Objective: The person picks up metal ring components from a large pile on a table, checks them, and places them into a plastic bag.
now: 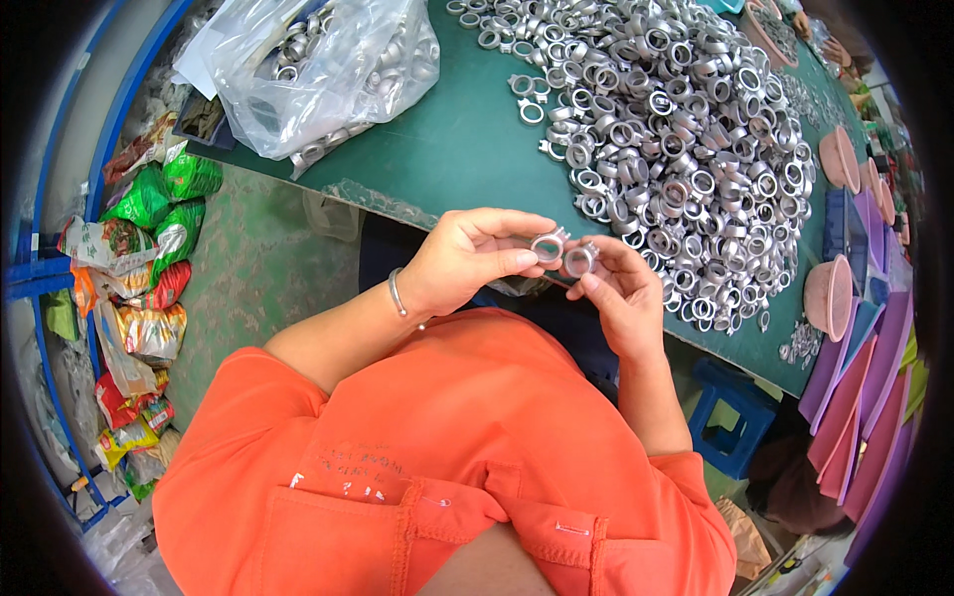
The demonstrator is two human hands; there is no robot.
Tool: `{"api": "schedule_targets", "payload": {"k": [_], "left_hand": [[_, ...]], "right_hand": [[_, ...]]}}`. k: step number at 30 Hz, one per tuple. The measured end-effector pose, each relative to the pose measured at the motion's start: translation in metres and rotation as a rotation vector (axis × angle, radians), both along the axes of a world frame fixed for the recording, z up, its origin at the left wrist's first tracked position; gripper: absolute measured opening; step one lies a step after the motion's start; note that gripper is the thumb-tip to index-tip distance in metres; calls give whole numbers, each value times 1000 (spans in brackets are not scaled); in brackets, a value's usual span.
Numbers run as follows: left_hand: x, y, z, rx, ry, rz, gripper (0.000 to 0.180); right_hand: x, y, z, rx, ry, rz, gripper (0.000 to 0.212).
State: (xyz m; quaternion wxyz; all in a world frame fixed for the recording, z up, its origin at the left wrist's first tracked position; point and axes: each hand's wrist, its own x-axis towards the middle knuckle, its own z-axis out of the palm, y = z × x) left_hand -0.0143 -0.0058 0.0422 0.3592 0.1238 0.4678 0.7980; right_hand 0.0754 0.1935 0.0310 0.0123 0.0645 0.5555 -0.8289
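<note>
My left hand (453, 260) pinches a small silver metal ring (548, 246) with short lugs on its side between thumb and fingers. A second ring (578, 260) of the same kind sits between the thumb and fingers of my right hand (626, 293). Both rings are held close together, just off the near edge of the green table (397, 164). Beyond and to the right of my hands spreads a large pile of similar metal rings (676, 129). A few loose rings (529, 97) lie at the pile's left side.
A clear plastic bag (328, 74) of rings lies at the table's far left. Pink baskets (829, 298) and purple bins (874, 377) line the right. A blue stool (733, 412) stands below the table. Colourful bags (149, 248) fill the left shelf side. Another person's hand (801, 24) shows far right.
</note>
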Motion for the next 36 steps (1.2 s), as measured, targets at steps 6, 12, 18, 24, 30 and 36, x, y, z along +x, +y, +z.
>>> {"api": "schedule_targets", "payload": {"k": [6,12,18,24,30,36], "left_hand": [[-53,-45,60,-241,1288,698,22],[-127,-97,97,-1009,1233,848,26],[-61,-42,83,-552,1551,738,15],[8,-11,4,-331,160,-382,34],[-9,-36,-57,-308,-358,-558,32],[-1,-22,-79,-568,-182,-461,48]], "right_hand": [[4,-1,0,-113,-10,155,36],[2,-6,1,-202,35,179,34],[2,-10,1,-101,129,114,36],[-7,-23,17,838,523,131,38],[-39,-11,8,1436,617,-113,26],[-71,-10,8,1792,408,-258,17]]}}
